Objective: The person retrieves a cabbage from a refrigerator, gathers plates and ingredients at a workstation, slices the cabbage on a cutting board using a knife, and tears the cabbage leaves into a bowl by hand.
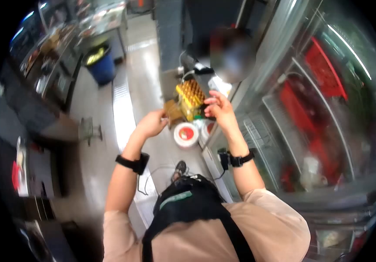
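- Left hand (152, 124): yours is at the near-left edge of the brown cardboard (173, 112), fingers curled in, thumb toward it. Can't tell if you're pinching the cardboard or just touching.
- Right hand (221, 112): you have it raised at the right of the yellow crate (191, 94), fingers half bent and spread, nothing visible in the grip. Contact with the crate unclear.
- Crate sits ahead of you, between and slightly beyond your hands, cardboard just to its left. Round brown tops on it, maybe eggs; too blurred to confirm.
- White tub (186, 135) with red label stands on the near side of the crate; second tub (208, 127) just right of it, partly hidden.
- Blue bin (100, 65) far left, well apart. Glass-fronted fridge on your right, red basket (325, 67) behind the glass.
- Step: looks like a two-handed reach around the crate and cardboard.
- Next move, my judgement: calls for a sure left grip, right fingers closing gently, clear of the tubs.
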Tool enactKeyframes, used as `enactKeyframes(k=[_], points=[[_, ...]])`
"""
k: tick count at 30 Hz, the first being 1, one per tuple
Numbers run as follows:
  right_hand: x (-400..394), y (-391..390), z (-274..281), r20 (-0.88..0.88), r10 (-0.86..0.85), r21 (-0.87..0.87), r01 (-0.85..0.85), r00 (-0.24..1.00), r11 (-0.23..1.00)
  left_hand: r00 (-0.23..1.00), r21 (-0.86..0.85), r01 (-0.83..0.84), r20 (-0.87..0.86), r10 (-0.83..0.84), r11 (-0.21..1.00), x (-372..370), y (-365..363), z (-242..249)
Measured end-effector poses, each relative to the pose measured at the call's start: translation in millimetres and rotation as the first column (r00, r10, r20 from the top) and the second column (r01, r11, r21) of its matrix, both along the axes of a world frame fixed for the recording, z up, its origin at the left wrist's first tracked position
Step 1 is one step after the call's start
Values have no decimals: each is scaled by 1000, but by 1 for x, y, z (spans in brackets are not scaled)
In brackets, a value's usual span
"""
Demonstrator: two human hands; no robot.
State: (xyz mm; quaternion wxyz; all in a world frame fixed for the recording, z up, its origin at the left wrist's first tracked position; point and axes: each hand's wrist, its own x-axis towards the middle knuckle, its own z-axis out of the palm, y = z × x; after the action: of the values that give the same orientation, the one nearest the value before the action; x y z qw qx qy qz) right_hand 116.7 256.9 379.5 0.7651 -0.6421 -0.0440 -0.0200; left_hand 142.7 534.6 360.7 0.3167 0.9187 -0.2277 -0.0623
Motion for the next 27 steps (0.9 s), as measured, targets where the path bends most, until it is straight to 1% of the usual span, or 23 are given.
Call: enactKeyframes(k=[1, 2, 3, 4, 5, 6, 7, 8, 9, 10, 11, 13, 15, 17, 18, 19, 20, 21, 22, 23, 25, 26, 27], points=[[23, -3, -1, 34, -65, -17, 65, 997, 998, 999, 22, 31, 12, -31, 999, 37, -15, 5], [50, -7, -11, 71, -123, -15, 125, 990, 992, 999, -57, 12, 47, -10, 998, 75, -29, 9], [80, -13, -24, 62, -210, -31, 212, 976, 977, 997, -137, -2, 74, 12, 991, 121, -51, 9], [117, -17, -35, 145, -291, -112, 308, 946, 945, 999, -177, 36, 36, -30, 984, 167, -67, 7], [124, -13, -35, 225, -358, -195, 402, 906, 895, 997, -219, 69, -6, -72, 973, 192, -79, 17], [121, -2, 3, 180, -432, -272, 466, 884, 842, 993, -313, 98, -36, -115, 945, 216, -94, 20], [132, -3, 12, 161, -460, -275, 487, 873, 829, 986, -412, 117, -61, -155, 904, 247, -117, 17], [138, -5, 20, 319, -524, -413, 614, 790, 673, 965, -483, 106, -160, -206, 869, 274, -138, 14], [149, -11, 22, 479, -538, -509, 719, 694, 474, 931, -548, 86, -253, -262, 832, 304, -164, 9], [159, -14, 32, 484, -559, -524, 734, 673, 431, 926, -552, 111, -244, -287, 826, 327, -189, 15], [170, -15, 40, 520, -564, -569, 753, 641, 331, 920, -554, 135, -239, -312, 821, 347, -212, 16], [192, -15, 37, 534, -602, -613, 762, 594, 207, 871, -609, 151, -291, -396, 779, 382, -261, 6], [208, -13, 33, 555, -646, -649, 759, 524, 58, 806, -456, 226, -409, -428, 861, 405, -294, 18], [209, 8, 41, 530, -719, -634, 773, 450, 16, 692, -544, 229, -492, -528, 807, 412, -306, 20], [214, 17, 38, 483, -773, -639, 769, 411, 9, 732, -481, 273, -458, -504, 833, 417, -310, 19], [219, 30, 35, 432, -822, -647, 762, 372, 5, 699, -480, 303, -475, -534, 823, 425, -314, 18], [220, 47, 34, 312, -896, -622, 781, 316, 59, 541, -561, 275, -582, -608, 781, 425, -306, 27], [220, 57, 28, 314, -892, -675, 737, 324, 31, 361, -631, 226, -653, -666, 742, 429, -303, 28], [225, 74, 26, 261, -923, -682, 731, 281, 30, 322, -666, 224, -639, -699, 712, 436, -304, 27], [219, 77, 16, 209, -944, -686, 726, 255, 44, 303, -667, 222, -646, -700, 712, 433, -316, 14], [222, 92, 6, 194, -959, -699, 715, 206, 12, 230, -719, 155, -641, -732, 678, 439, -340, 2], [219, 100, 3, 176, -968, -702, 712, 178, 4, 207, -703, 73, -683, -701, 707, 437, -347, 0], [217, 108, 2, 185, -969, -712, 701, 162, -19, 182, -713, 76, -678, -712, 697, 437, -349, -3]])
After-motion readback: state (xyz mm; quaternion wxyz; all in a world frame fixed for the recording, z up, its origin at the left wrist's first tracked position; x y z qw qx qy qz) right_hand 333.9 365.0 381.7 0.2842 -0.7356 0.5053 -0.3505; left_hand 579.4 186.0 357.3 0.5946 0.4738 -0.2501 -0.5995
